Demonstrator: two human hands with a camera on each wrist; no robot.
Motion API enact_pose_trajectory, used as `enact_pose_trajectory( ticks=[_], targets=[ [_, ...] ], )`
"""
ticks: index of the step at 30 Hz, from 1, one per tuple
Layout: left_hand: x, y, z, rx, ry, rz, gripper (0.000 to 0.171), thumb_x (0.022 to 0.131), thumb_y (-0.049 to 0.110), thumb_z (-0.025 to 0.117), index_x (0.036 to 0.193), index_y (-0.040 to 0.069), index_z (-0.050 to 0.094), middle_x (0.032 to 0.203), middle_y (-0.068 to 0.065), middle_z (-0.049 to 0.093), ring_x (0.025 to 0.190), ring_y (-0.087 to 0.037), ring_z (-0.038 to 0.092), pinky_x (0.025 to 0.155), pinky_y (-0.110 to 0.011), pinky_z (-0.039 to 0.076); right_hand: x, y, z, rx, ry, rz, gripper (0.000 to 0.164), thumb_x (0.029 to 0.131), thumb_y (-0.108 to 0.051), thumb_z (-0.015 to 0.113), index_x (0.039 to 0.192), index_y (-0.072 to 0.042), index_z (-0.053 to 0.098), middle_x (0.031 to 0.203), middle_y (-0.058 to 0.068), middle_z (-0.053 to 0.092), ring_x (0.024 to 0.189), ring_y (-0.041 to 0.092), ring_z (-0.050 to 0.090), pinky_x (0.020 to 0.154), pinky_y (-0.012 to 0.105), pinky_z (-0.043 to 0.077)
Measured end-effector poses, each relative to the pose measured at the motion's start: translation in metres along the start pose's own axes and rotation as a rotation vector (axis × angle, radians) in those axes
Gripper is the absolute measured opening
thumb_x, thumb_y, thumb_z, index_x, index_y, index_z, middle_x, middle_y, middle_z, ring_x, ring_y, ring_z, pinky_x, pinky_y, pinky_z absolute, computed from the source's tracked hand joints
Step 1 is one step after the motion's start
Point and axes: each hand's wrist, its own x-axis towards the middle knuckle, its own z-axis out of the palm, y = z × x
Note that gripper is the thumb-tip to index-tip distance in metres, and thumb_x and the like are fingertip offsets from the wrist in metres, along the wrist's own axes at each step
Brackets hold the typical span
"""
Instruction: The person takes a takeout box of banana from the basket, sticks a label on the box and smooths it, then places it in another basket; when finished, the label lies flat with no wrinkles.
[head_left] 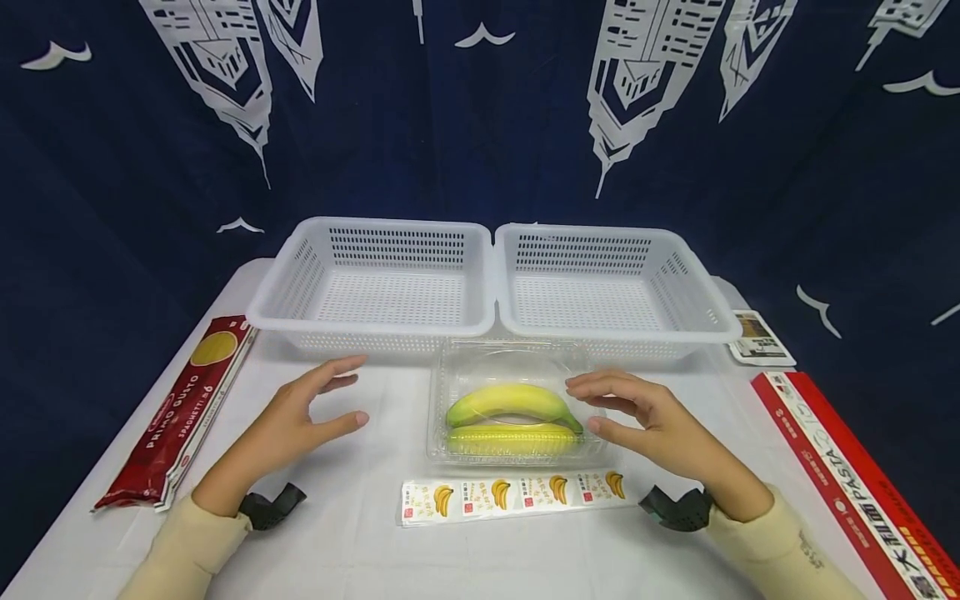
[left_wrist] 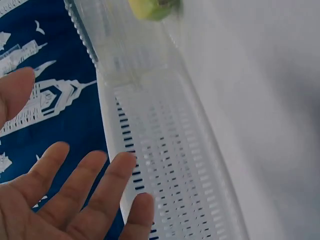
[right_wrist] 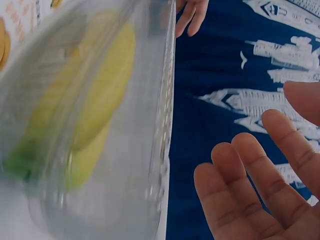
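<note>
A clear plastic box point(head_left: 517, 364) sits mid-table with a yellow banana point(head_left: 517, 402) in it. Below the banana, a second yellow shape point(head_left: 513, 440) shows through the ribbed front wall; whether it is another banana or a reflection I cannot tell. My left hand point(head_left: 303, 412) hovers left of the box, fingers spread and relaxed, holding nothing. At the box's right side is my right hand point(head_left: 637, 408), its fingertips overlapping the box edge in the head view. The right wrist view shows loosely bent fingers point(right_wrist: 255, 175) with nothing between them.
Two white perforated baskets point(head_left: 390, 329) point(head_left: 622, 335) stand side by side behind the box. In front lies a strip of banana-picture stickers point(head_left: 513, 496). A red spaghetti packet point(head_left: 180, 408) lies left; a red pasta box point(head_left: 855, 483) and a small card-like packet point(head_left: 761, 339) lie right.
</note>
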Motion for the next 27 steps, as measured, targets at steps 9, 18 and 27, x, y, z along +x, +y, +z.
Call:
enact_pose_trajectory(
  ticks=[9, 18, 27],
  targets=[
    [-0.004, -0.007, 0.022, -0.052, -0.278, -0.005, 0.064, 0.100, 0.033, 0.080, 0.154, 0.008, 0.056, 0.146, -0.015, 0.067, 0.127, -0.036, 0.068, 0.107, -0.062, 0.052, 0.005, -0.009, 0.030, 0.073, -0.125, -0.029, 0.043, 0.095, 0.014, 0.072, 0.136, 0.001, 0.068, 0.134, 0.012, 0.071, 0.122, 0.015, 0.068, 0.100, 0.033, 0.060],
    [-0.005, -0.007, 0.037, -0.071, -0.428, 0.027, 0.056, 0.100, 0.028, 0.081, 0.147, 0.007, 0.061, 0.125, -0.005, 0.075, 0.103, -0.011, 0.073, 0.091, -0.034, 0.059, 0.003, -0.009, 0.056, 0.070, -0.192, 0.029, 0.036, 0.099, 0.003, 0.074, 0.134, 0.000, 0.067, 0.127, 0.019, 0.072, 0.108, 0.022, 0.074, 0.094, 0.035, 0.063],
    [-0.003, -0.003, 0.045, -0.080, -0.519, -0.032, 0.048, 0.094, 0.025, 0.085, 0.134, 0.005, 0.069, 0.102, 0.010, 0.074, 0.080, -0.004, 0.064, 0.073, -0.026, 0.053, 0.006, -0.006, 0.080, 0.046, -0.313, 0.009, 0.034, 0.101, -0.001, 0.073, 0.135, -0.001, 0.068, 0.117, 0.012, 0.075, 0.105, 0.024, 0.074, 0.090, 0.033, 0.063]
  ],
)
